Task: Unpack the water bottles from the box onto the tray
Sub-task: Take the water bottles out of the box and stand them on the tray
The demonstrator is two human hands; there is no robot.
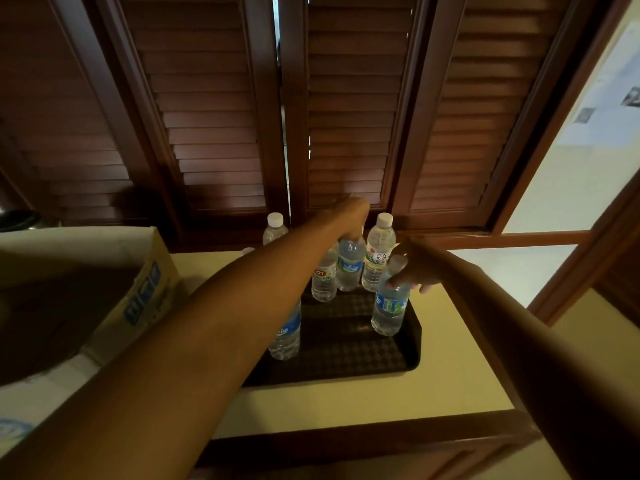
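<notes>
I count six water bottles plainly in view, all around the dark tray (pixel 414 344). My left hand (pixel 349 216) reaches to the tray's far end and grips the top of a blue-label bottle (pixel 350 265); I cannot tell how its fingers lie. My right hand (pixel 420 268) curls around the neck of another bottle (pixel 389 306) over the tray's right side. The cardboard box (pixel 138 289) sits left of the tray.
</notes>
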